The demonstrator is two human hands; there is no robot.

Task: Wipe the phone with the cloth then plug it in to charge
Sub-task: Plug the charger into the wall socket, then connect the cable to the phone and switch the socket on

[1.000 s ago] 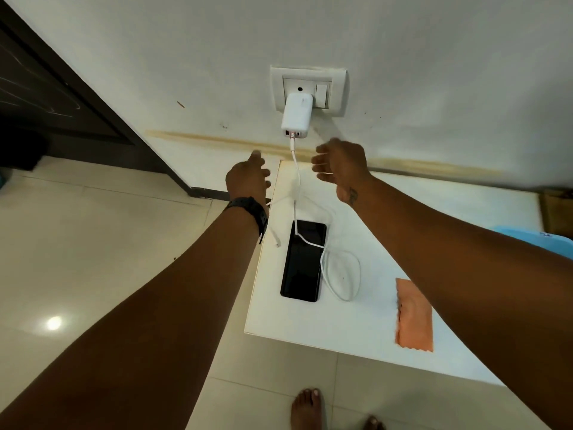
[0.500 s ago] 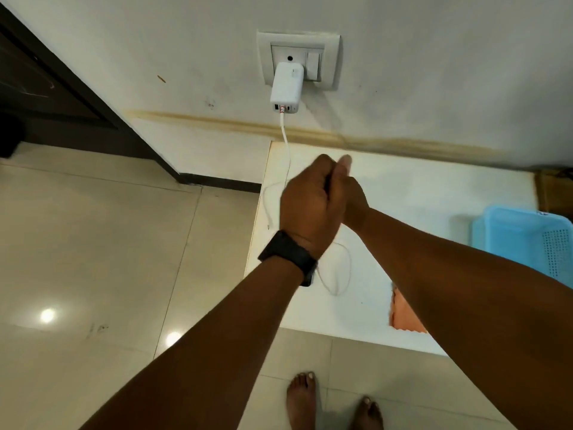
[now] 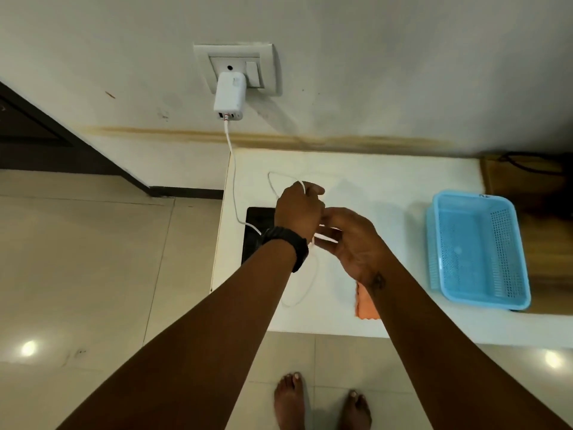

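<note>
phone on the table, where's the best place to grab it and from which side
By its long edges, near the far end, coming from above. The phone lies flat on the table by the left rim; the left hand, holding the cable, covers its near part, so move that first.

Left hand (image 3: 298, 209) gripping white cable (image 3: 233, 169) above phone (image 3: 252, 234), right hand (image 3: 350, 240) beside, orange cloth (image 3: 366, 305)

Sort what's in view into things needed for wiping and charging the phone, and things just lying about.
Needed: phone, orange cloth, white cable, charger, wall socket, left hand holding the cable, right hand.

Lying about: blue basket, black cord in the far corner.
</note>
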